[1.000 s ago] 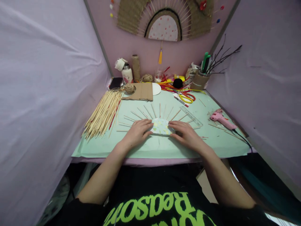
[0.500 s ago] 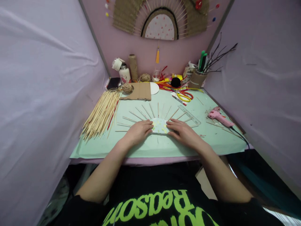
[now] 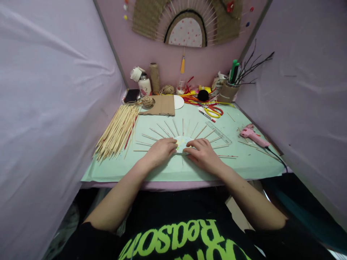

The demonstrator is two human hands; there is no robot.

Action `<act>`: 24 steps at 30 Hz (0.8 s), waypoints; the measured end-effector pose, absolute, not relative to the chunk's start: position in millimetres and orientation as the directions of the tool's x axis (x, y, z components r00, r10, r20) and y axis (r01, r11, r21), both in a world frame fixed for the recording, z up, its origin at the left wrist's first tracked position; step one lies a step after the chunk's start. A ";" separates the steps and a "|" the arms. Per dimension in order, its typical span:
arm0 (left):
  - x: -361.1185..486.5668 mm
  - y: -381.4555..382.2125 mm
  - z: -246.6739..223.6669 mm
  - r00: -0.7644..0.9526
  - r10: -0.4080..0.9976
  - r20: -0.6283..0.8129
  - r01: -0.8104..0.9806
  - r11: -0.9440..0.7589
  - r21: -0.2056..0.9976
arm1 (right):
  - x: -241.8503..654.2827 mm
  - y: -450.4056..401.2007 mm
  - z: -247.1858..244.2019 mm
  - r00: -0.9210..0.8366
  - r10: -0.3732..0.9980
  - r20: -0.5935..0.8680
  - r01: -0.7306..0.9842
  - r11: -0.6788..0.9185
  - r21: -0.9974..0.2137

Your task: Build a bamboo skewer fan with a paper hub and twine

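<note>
A half-round card (image 3: 181, 143), pale blue with yellow patches, lies on the mint-green table cover with its straight edge towards me. Thin wooden sticks (image 3: 183, 126) fan out from under its rim. My left hand (image 3: 162, 151) has its fingers on the card's left part and its thumb at the lower edge. From the other side, my right hand (image 3: 202, 153) reaches over the card's right part, fingers bent and thumb low by the straight edge. Both hands are closed on the card, and their fingertips partly cover it. A clear ruler (image 3: 223, 135) lies beneath some right-hand sticks.
A big pile of sticks (image 3: 116, 133) lies left. A pink glue gun (image 3: 253, 135) with its cord lies right. Behind are cardboard (image 3: 164, 105), twine (image 3: 148, 102), scissors (image 3: 213, 112), a marker (image 3: 207, 116) and a pot of twigs (image 3: 228, 92). Fabric walls stand either side.
My right hand has slid left over the card, its fingers more bent, uncovering sticks on the right. My left hand stays almost where it was.
</note>
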State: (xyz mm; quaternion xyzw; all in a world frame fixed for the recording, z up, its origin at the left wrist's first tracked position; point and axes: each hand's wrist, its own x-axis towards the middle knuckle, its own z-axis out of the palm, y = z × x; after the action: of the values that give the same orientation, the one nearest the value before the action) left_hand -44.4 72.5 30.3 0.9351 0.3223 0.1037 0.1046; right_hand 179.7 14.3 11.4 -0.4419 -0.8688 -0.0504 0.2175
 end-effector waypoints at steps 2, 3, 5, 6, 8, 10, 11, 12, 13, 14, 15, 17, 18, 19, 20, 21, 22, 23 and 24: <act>-44.5 72.9 30.6 0.768 0.629 0.122 0.584 -0.765 0.272 | 173.9 16.1 7.4 -0.535 0.721 0.440 0.787 0.615 -0.051; -44.4 72.9 30.8 0.767 0.629 0.122 0.583 -0.765 0.274 | 171.8 16.8 5.5 -0.544 0.705 0.456 0.782 0.622 -0.030; -44.1 72.9 31.5 0.771 0.625 0.124 0.579 -0.768 0.273 | 169.3 17.7 2.0 -0.561 0.674 0.481 0.768 0.640 0.000; -43.9 72.8 31.9 0.774 0.621 0.124 0.576 -0.771 0.272 | 168.6 17.9 0.6 -0.566 0.665 0.487 0.764 0.645 0.008; -43.5 72.8 32.2 0.775 0.620 0.123 0.573 -0.772 0.274 | 167.5 18.3 -1.5 -0.568 0.663 0.488 0.766 0.643 0.018; -43.4 73.2 31.7 0.775 0.619 0.126 0.571 -0.772 0.278 | 166.2 19.0 -2.5 -0.567 0.668 0.481 0.770 0.638 0.022; -43.5 73.5 31.2 0.776 0.618 0.128 0.570 -0.773 0.277 | 165.4 19.5 -2.6 -0.569 0.669 0.478 0.770 0.638 0.024; -43.6 73.8 30.6 0.777 0.616 0.129 0.569 -0.776 0.273 | 164.4 20.2 -2.4 -0.572 0.669 0.475 0.769 0.639 0.026; -43.8 74.2 30.0 0.781 0.611 0.128 0.567 -0.780 0.267 | 163.4 21.1 -2.2 -0.577 0.666 0.473 0.766 0.642 0.030; -43.9 74.4 29.4 0.784 0.607 0.126 0.565 -0.783 0.259 | 162.3 22.2 -2.0 -0.584 0.662 0.470 0.762 0.646 0.036; -44.1 74.7 29.0 0.787 0.605 0.123 0.564 -0.786 0.254 | 161.2 23.5 -1.8 -0.591 0.658 0.468 0.759 0.650 0.044; -44.3 74.8 28.7 0.785 0.607 0.120 0.568 -0.784 0.251 | 159.4 26.6 -1.8 -0.599 0.652 0.465 0.754 0.654 0.055; -44.4 74.7 28.9 0.783 0.610 0.120 0.570 -0.782 0.253 | 158.9 28.1 -2.0 -0.596 0.655 0.465 0.755 0.654 0.046; -44.4 74.5 29.1 0.782 0.612 0.119 0.571 -0.780 0.257 | 158.6 29.4 -2.0 -0.583 0.664 0.469 0.758 0.652 0.019; -44.4 74.4 29.4 0.780 0.614 0.119 0.573 -0.777 0.261 | 158.7 30.1 -1.8 -0.558 0.680 0.475 0.764 0.645 -0.026; -44.4 74.2 29.8 0.779 0.616 0.118 0.573 -0.775 0.265 | 159.2 30.2 -1.1 -0.523 0.702 0.483 0.769 0.634 -0.089; -44.3 74.0 30.0 0.778 0.618 0.117 0.574 -0.774 0.268 | 160.0 29.2 0.6 -0.478 0.728 0.491 0.770 0.617 -0.163; -44.2 73.9 30.2 0.776 0.620 0.117 0.575 -0.771 0.272 | 161.2 27.1 3.3 -0.430 0.754 0.497 0.765 0.596 -0.243; -44.2 73.7 30.4 0.773 0.623 0.118 0.577 -0.769 0.276 | 162.9 23.7 7.4 -0.386 0.778 0.497 0.752 0.577 -0.320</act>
State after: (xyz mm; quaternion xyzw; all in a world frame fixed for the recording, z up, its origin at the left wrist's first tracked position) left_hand -44.2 73.7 30.4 0.9349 0.3209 0.1016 0.1127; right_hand 162.9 23.7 7.4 -0.4594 -0.8321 0.0210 0.3100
